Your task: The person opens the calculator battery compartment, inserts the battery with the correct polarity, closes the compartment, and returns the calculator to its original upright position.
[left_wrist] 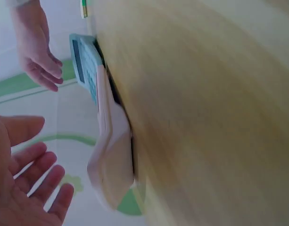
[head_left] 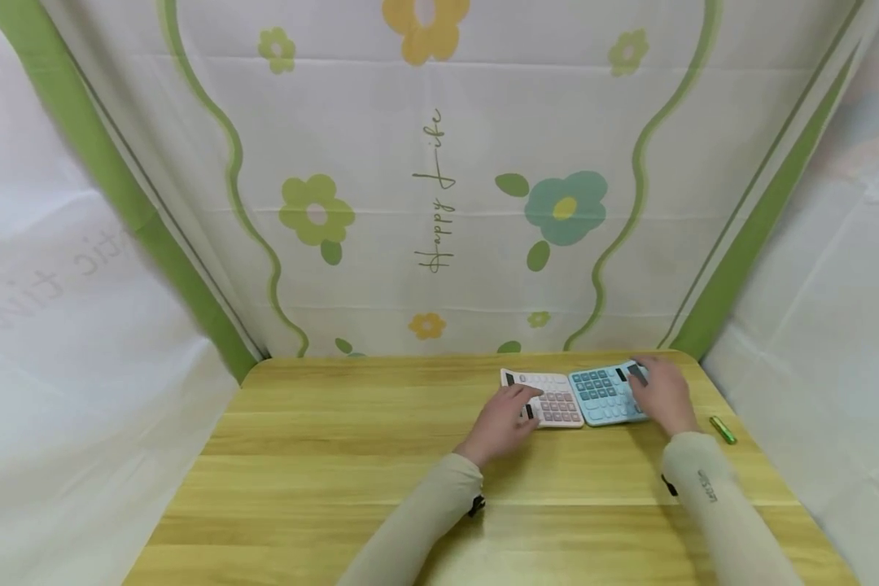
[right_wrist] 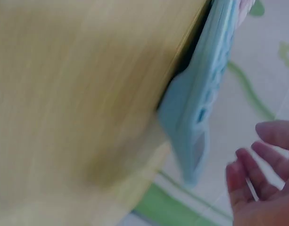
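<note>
A pink calculator [head_left: 561, 409] and a blue calculator [head_left: 601, 399] lie edge to edge on the table, keys up, their raised screen ends facing outward. My left hand [head_left: 500, 423] is over the screen end of the pink one. In the left wrist view, its loosely bent fingers [left_wrist: 52, 179] are spread and hold nothing, with a gap to the pink casing [left_wrist: 113, 160]. Over the blue calculator's screen end is my right hand [head_left: 666, 395]. The right wrist view has its fingers [right_wrist: 257, 174] relaxed, apart from the blue casing [right_wrist: 191, 108].
A small green cylinder [head_left: 723, 430], like a battery, lies near the right edge of the wooden table [head_left: 322, 456]. White cloth with printed flowers hangs behind the table [head_left: 381, 285] and along both sides.
</note>
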### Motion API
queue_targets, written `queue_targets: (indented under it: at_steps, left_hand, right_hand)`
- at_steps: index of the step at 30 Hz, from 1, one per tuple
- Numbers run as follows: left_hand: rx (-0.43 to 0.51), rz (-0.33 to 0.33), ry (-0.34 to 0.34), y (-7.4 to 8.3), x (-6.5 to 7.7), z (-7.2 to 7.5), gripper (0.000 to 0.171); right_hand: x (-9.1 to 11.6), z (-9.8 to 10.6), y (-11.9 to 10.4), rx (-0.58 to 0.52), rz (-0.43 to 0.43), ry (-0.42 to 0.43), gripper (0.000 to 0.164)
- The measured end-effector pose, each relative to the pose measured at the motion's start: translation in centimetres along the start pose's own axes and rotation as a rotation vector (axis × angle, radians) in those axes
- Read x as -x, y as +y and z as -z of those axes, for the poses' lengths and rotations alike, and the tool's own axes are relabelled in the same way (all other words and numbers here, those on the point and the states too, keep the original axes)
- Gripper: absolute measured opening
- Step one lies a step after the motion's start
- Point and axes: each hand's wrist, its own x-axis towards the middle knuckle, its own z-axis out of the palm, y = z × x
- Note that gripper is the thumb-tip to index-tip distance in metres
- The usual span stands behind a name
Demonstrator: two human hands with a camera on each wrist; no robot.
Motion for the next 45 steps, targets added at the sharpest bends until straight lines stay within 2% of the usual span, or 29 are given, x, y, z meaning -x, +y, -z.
queue_targets:
  at_steps: [3,7,11,18,26,30,38,45]
  left_hand:
    - [0.018,-0.044,-0.065,0.5,-0.1,-0.5,0.049]
    - [-0.005,-0.079,-0.142,0.9,0.1,-1.4,0.051]
    - [-0.046,-0.109,-0.177,1.2,0.3,-2.0,0.053]
    - [-0.062,-0.124,-0.186,1.6,0.8,-2.1,0.051]
    - [-0.066,-0.211,-0.184,1.2,2.3,-1.2,0.052]
    - [-0.043,-0.215,-0.187,1.1,2.9,-0.9,0.053]
    - [0.022,-0.21,-0.225,1.3,3.9,-0.5,0.056]
    - [0.041,-0.212,-0.234,1.1,4.1,-0.8,0.056]
  right_hand:
    - [0.0,-0.2,1.1,0.036,-0.083,0.005,0.045]
    - [0.1,-0.7,1.8,0.037,-0.188,-0.051,0.048]
    - [0.3,-1.0,2.1,0.014,-0.245,-0.073,0.046]
    - [0.9,-0.7,2.4,-0.02,-0.247,-0.103,0.046]
    - [2.2,0.2,2.7,-0.04,-0.282,-0.153,0.047]
    - [3.3,1.3,2.4,-0.022,-0.243,-0.143,0.044]
    - [5.9,3.3,2.5,0.014,-0.297,-0.205,0.047]
    - [7.1,4.1,2.8,0.058,-0.278,-0.238,0.045]
